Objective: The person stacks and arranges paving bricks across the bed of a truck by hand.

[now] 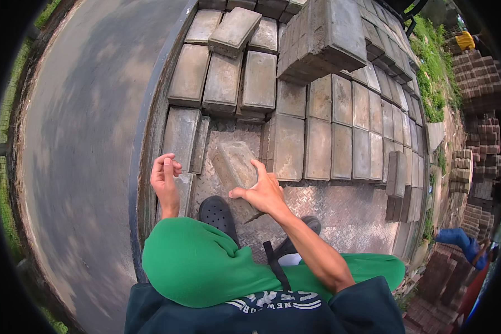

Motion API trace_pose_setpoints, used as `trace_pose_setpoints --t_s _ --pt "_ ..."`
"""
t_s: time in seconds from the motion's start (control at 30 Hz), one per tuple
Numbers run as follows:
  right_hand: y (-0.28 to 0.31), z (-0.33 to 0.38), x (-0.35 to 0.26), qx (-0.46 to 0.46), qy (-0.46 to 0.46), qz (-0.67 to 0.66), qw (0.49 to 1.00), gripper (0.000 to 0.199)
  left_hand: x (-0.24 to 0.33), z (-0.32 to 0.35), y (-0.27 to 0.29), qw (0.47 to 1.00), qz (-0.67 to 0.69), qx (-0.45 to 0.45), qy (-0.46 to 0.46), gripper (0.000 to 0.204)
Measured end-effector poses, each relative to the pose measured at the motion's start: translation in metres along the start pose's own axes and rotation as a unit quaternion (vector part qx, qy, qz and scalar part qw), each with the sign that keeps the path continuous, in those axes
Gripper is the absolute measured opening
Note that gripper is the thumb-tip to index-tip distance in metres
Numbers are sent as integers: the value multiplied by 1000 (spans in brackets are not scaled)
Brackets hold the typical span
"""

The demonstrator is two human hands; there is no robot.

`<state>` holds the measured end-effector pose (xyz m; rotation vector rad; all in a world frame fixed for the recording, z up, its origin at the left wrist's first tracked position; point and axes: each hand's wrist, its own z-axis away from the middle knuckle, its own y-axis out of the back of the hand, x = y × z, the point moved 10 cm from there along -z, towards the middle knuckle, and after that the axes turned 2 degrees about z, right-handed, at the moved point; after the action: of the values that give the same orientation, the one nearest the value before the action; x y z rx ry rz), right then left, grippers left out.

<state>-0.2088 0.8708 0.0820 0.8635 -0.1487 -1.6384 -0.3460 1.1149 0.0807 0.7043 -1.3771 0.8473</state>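
Note:
My right hand (261,192) grips a grey concrete paving block (234,161) across its width, thumb on the near side and fingers on the far edge. The block is tilted above the metal truck bed, in front of my shoes. My left hand (166,183) is raised at the bed's left side, with its fingers loosely half curled and nothing in it. Just beyond it lie a paving block (179,131) and, nearer, another block (181,189) partly hidden by my wrist.
Rows of stacked blocks (317,147) fill the far and right parts of the bed (339,209). A taller stack (328,39) rises among them. A side rail (145,145) borders a paved road (89,139). Grass (428,67) and brick piles (476,78) lie right; a person in blue (456,239) is there.

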Motion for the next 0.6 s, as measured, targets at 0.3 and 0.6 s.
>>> trace_pose_setpoints --t_s 0.3,0.6 --pt "-40 -67 -6 88 -131 -3 988 104 -22 0 -53 977 63 -173 110 28" --pt "-80 -35 14 215 34 -3 976 63 -159 19 -102 920 -176 -231 264 66"
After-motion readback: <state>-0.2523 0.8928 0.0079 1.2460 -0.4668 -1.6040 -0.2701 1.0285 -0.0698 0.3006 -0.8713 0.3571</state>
